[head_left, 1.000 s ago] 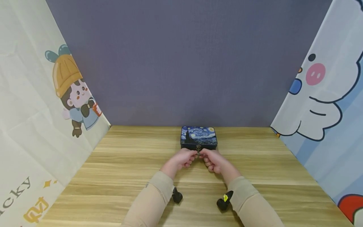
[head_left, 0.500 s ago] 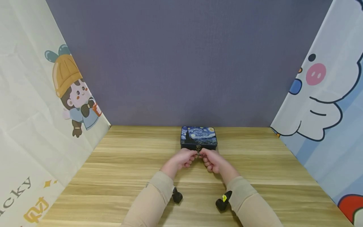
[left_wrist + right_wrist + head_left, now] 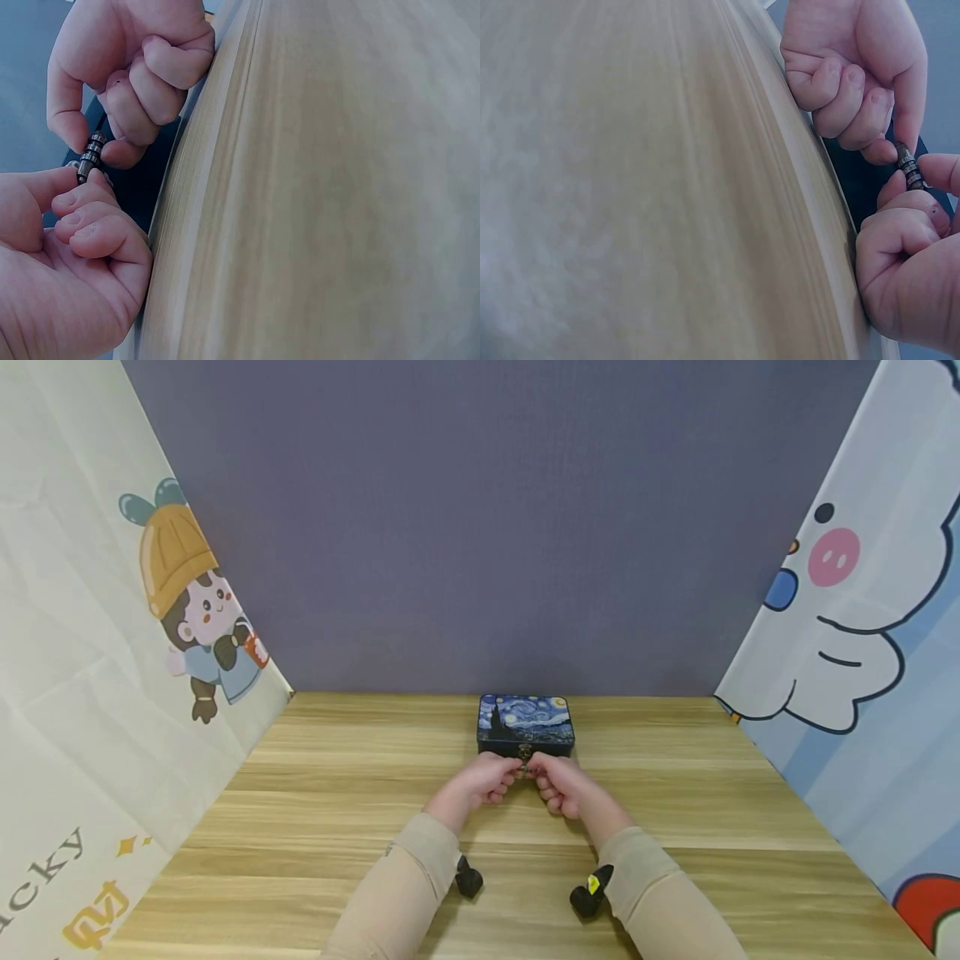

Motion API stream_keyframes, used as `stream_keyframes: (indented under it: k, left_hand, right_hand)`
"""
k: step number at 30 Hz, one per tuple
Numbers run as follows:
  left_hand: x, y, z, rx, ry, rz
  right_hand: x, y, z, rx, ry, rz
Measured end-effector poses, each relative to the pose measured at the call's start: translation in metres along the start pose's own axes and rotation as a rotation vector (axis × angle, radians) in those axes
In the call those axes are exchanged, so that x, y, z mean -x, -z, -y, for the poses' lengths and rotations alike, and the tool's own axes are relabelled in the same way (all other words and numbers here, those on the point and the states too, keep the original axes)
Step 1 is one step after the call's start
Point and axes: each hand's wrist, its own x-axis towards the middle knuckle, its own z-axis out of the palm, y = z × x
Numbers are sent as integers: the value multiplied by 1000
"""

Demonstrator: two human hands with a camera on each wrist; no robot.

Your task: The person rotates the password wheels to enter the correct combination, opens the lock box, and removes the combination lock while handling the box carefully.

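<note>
My left grip (image 3: 485, 777) and right grip (image 3: 566, 785) are both pinching the ringed lock (image 3: 91, 155) at the front of the closed box (image 3: 525, 720) on the bench (image 3: 330, 827); hardly anything is shifting since the previous head view, so I'm apparently still working it.

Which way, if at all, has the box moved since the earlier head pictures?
No, in no visible direction: in the head view, the box keeps the same place on the table, near its back edge.
</note>
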Motion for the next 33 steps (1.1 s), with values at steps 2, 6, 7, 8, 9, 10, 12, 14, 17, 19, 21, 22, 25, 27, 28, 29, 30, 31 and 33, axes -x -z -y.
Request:
stream_keyframes:
  k: [2,6,7,8,9,10,12,14,17,19,21,22,25,27,28,29,30,31,33]
  left_hand:
    - [0,0,0,-1,-2,-1]
    - [-1,0,0,2,-1,-1]
    - [-1,0,0,1,-1,-1]
    - [-1,0,0,4,2,-1]
    - [-1,0,0,5,3,-1]
    - [-2,0,0,5,2,-1]
    - [-2,0,0,5,2,0]
    - [-2,0,0,6,2,0]
    - [-1,0,0,4,1,0]
    - [0,0,0,3,2,-1]
    - [0,0,0,2,2,-4]
    - [0,0,0,1,3,-6]
    - [0,0,0,-2,3,-9]
    - [0,0,0,-3,5,-10]
    - [0,-1,0,-3,6,-9]
    - [0,-1,0,0,7,-8]
    - [0,0,0,1,7,-7]
    - [0,0,0,2,6,-6]
    - [0,0,0,2,6,-3]
  right_hand:
    - [0,0,0,0,1,0]
    - [1,0,1,-2,1,1]
    - [1,0,1,-4,0,1]
    - [1,0,1,-5,-1,1]
    - [1,0,1,-5,-1,0]
    - [1,0,1,-6,-2,0]
    - [1,0,1,-4,-2,-1]
    - [0,0,0,-4,-4,0]
    - [-1,1,0,0,-3,-2]
    - [-2,2,-1,-1,-4,1]
    - [-2,3,-2,1,-3,1]
    - [-1,3,-2,1,-3,3]
    - [-1,4,-2,2,-6,7]
    - [0,5,-1,-3,-12,9]
    - [1,5,-1,-8,-16,9]
    - [2,6,-1,-11,-20,11]
    - [2,6,0,-16,-23,15]
    - [3,7,1,-21,-27,18]
    - [4,8,2,-25,-33,25]
